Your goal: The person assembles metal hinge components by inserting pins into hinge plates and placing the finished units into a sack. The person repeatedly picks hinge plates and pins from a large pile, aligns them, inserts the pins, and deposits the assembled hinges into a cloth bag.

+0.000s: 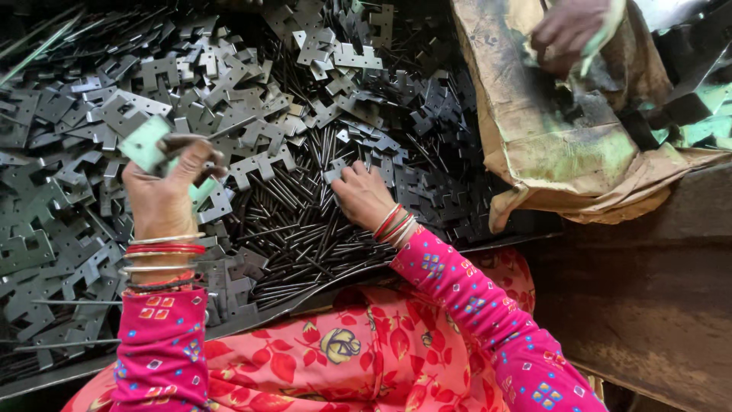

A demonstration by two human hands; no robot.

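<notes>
Flat metal plates [259, 164], stamped with notched, stepped outlines and dark grey all over, lie heaped across the left and far parts of the scene, with a drift of thin dark rods [305, 229] running through the middle of the heap.

From the head camera, the right hand [364, 194] lies palm down at the near right edge of the rod drift, fingers bent and their tips pressed onto a small plate [333, 174] just to its far left. That small plate lies flat on the rods; whether the fingers have it pinched I cannot tell. The rods beneath mostly run their long axes from near left to far right.

The left hand [164, 194] is raised off the heap at the left and closed around a stack of plates [145, 141], whose pale green-tinted face tilts up toward the camera. Loose plates lie closer to the right hand than to the left.

At the far right, another person's hand [568, 30] rests over a crumpled brown sack [549, 145] smeared with green. It is well apart from both of the wearer's hands.
</notes>
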